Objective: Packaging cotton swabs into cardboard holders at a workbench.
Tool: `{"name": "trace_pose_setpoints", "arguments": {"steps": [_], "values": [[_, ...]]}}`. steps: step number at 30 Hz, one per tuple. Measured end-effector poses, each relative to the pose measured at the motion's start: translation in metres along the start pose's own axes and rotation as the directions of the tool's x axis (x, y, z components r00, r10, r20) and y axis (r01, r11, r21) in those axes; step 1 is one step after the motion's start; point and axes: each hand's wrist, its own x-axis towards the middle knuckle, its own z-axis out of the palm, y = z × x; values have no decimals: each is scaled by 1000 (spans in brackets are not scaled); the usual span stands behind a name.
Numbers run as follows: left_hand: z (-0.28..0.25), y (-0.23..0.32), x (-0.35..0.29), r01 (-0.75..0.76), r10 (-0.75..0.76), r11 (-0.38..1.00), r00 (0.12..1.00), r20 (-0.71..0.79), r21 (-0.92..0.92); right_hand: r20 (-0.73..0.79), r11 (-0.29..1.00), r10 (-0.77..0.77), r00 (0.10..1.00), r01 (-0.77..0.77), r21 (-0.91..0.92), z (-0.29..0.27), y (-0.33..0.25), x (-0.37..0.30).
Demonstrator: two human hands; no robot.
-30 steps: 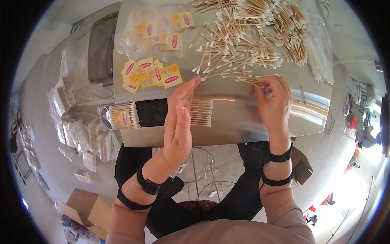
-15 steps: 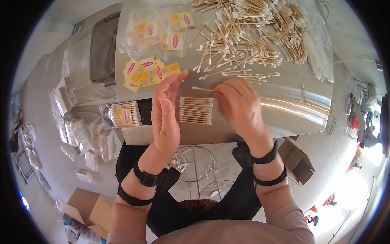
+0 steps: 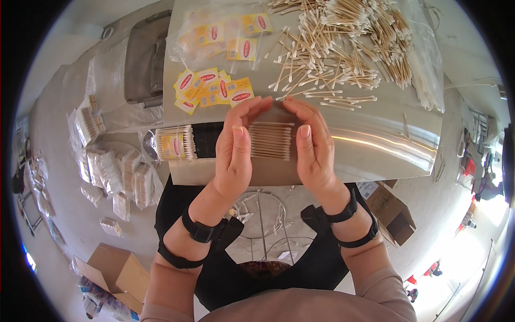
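Observation:
A neat row of cotton swabs point(image 3: 272, 142) lies side by side on the metal tabletop point(image 3: 375, 167). My left hand point(image 3: 234, 153) stands on edge at the left end of the row, fingers stretched, thumb up. Facing it, my right hand point(image 3: 315, 147) is at the right end, also with straight fingers. The palms flank the swabs and hide some tips; whether both palms touch them I cannot tell. Left of my left hand, a black strip point(image 3: 206, 142) leads to a clear-wrapped pack of swabs point(image 3: 177, 144) with a yellow label.
Loose swabs point(image 3: 343, 53) are heaped at the far right, beside a clear plastic bag point(image 3: 426, 86). Yellow labels point(image 3: 214, 88) lie at the far left, more in a clear bag point(image 3: 198, 19). Bagged swab packs point(image 3: 102, 174) and an open cardboard box point(image 3: 115, 273) sit lower left.
My right hand has let go of a single swab and turned on edge against the row's right end. My left hand has stayed at the left end, while the view has shifted slightly.

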Motion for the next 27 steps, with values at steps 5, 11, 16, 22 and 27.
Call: {"name": "trace_pose_setpoints", "arguments": {"steps": [5, 11, 16, 22, 27], "values": [[8, -6, -5, -22, 20, 999, 998, -57, -36, -81, 997, -19, 997, 25, 73, 27, 4, -11], [9, -5, -5, -41, 39, 999, 994, -105, -20, -95, 997, 15, 995, -8, 73, 33, 2, -11], [9, -9, -5, -32, 23, 998, 988, -152, -60, -163, 963, 134, 978, -89, 255, 29, 13, -17], [3, -10, -5, -26, 20, 998, 994, -109, -51, 5, 941, -138, 990, 132, -312, 17, 0, -27], [4, -9, -4, -78, 77, 997, 992, -104, -4, 249, 690, -48, 967, 212, -692, 21, -14, -36]]}}
